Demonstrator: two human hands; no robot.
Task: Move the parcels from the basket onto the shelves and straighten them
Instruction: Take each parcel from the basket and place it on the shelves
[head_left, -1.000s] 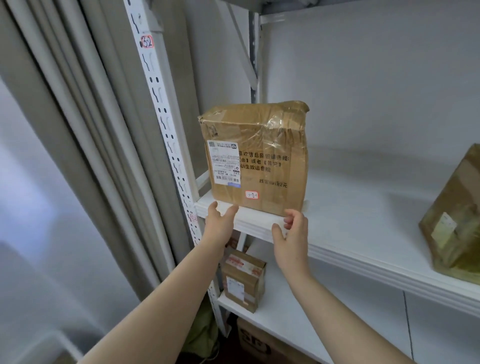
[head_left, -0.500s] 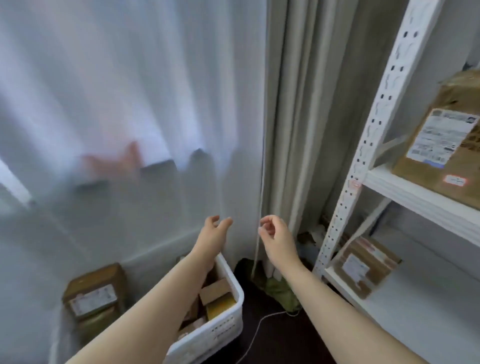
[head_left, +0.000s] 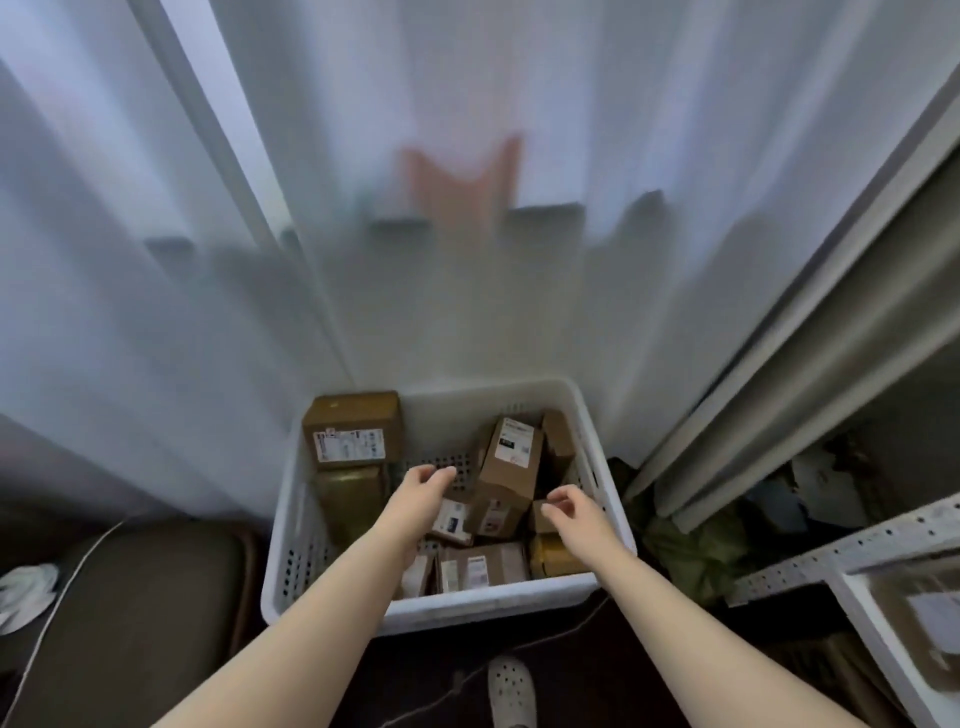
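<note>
Inside the white basket a tall cardboard parcel leans with its long axis running away from the person, directly between the left hand and right hand, both hovering empty, fingers loosely curled, roughly equally near.

Sheer white curtain backlit; grey drape right; dark floor; brown cushion left.

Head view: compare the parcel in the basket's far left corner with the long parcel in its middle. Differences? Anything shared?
The corner parcel is broad and lies level, up at the rim; the long parcel is narrow and lies tilted, lower down. The corner parcel carries one wide label; the long parcel shows two. Both are brown cardboard in the white basket.
</note>
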